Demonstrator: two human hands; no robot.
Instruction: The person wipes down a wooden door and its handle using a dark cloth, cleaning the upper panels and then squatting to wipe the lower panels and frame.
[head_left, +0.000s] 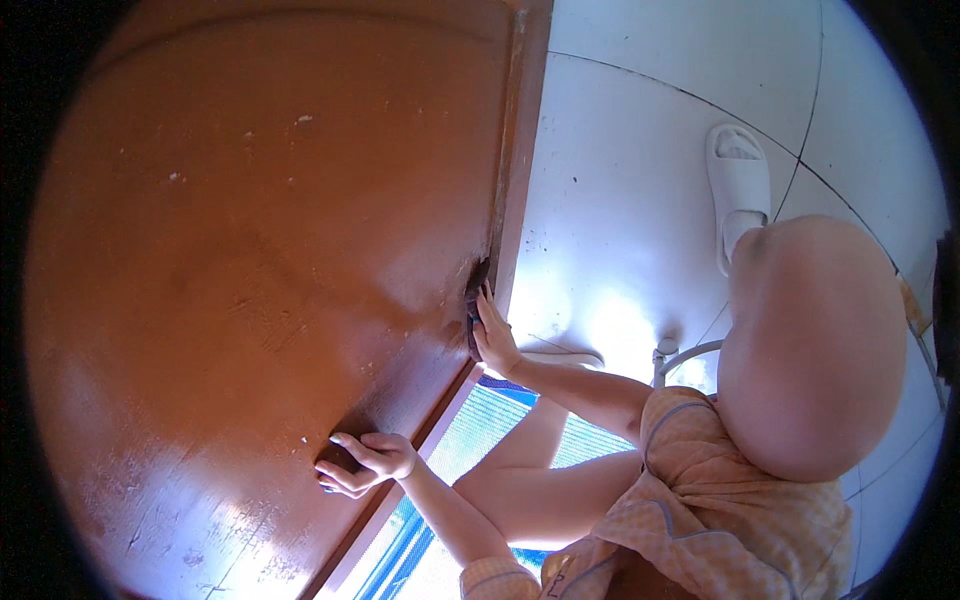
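Observation:
My left hand (369, 463) rests on a brown wooden surface (262, 225), probably a tabletop, close to its near edge. Its fingers are loosely curled and apart; the dark patch between thumb and fingers looks like shadow. Farther along, at the corner where two edges meet, my right hand (495, 331) presses a dark cloth or pad (475, 311) against the rim. The fingers lie nearly flat over it and cover part of it. Glossy reflections, scratches and small pale chips mark the brown surface.
Blue and white striped woven material (480, 424) shows below the edge, around my bare leg (551, 499). A white slipper (739, 199) is on a foot on the pale tiled floor (622, 165). Near my knee (814, 345) stands a light tubular frame (661, 364).

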